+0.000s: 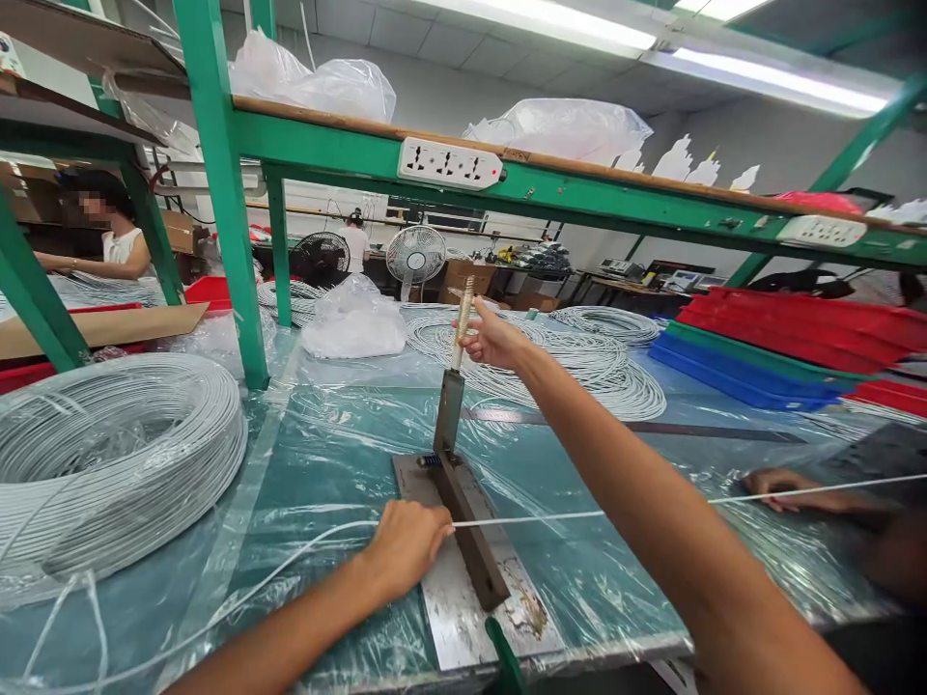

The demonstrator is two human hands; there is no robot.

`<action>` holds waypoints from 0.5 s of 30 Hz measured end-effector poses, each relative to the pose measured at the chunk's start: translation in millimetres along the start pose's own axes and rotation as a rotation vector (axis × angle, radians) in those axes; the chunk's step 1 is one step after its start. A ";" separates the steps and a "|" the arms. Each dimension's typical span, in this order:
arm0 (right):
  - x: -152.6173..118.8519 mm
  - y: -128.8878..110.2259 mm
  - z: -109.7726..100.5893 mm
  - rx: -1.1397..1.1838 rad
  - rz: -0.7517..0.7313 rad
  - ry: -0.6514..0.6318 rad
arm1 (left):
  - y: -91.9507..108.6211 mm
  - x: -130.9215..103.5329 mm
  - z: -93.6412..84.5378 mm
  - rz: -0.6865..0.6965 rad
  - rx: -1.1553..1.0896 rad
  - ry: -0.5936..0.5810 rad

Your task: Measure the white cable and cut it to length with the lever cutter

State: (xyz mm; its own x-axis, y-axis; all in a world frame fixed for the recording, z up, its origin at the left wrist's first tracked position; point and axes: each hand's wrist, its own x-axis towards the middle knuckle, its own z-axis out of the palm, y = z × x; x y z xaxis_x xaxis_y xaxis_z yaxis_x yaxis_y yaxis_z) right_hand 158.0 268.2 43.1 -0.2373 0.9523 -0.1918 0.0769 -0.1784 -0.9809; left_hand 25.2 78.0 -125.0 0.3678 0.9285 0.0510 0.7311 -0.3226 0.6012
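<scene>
My left hand (409,545) is closed around a thin white cable (536,519) at the left side of a bench lever cutter. The cable crosses the cutter's long metal bar (474,545) and runs off to the right. My right hand (496,340) grips the raised lever handle (463,314), whose upper end has a threaded, brassy look. Below it the lever arm (449,410) stands nearly upright, hinged beside a small spring (430,461). A worn metal base plate (453,618) carries the cutter. My left fingertips are partly hidden.
A big coil of white cable (210,454) lies at left, looser coils (608,372) behind. Stacked red and blue trays (753,367) stand right. Another person's hand (782,486) is near the cable at right. A steel ruler (710,430) lies behind; a green shelf frame (224,193) rises ahead.
</scene>
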 end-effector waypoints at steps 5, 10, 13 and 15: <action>-48.0 0.2 -12.6 0.072 -0.051 0.003 | -3.5 6.8 8.7 -0.044 -0.178 -0.011; -110.8 13.5 -18.5 0.147 -0.042 0.088 | -8.2 20.8 15.1 -0.125 -0.398 0.004; -147.9 29.2 -21.5 0.150 0.019 0.169 | -9.8 27.2 21.0 -0.168 -0.463 0.054; -169.3 43.0 -24.9 0.161 0.053 0.172 | -10.4 29.9 25.2 -0.199 -0.477 0.078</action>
State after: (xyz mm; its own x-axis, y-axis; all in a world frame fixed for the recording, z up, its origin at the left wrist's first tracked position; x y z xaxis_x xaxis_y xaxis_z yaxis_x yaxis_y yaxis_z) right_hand 225.6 105.5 34.2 -0.0673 0.9663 -0.2485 -0.0743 -0.2532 -0.9646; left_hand 43.1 104.5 -149.8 0.1916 0.9800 -0.0532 0.4328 -0.0357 0.9008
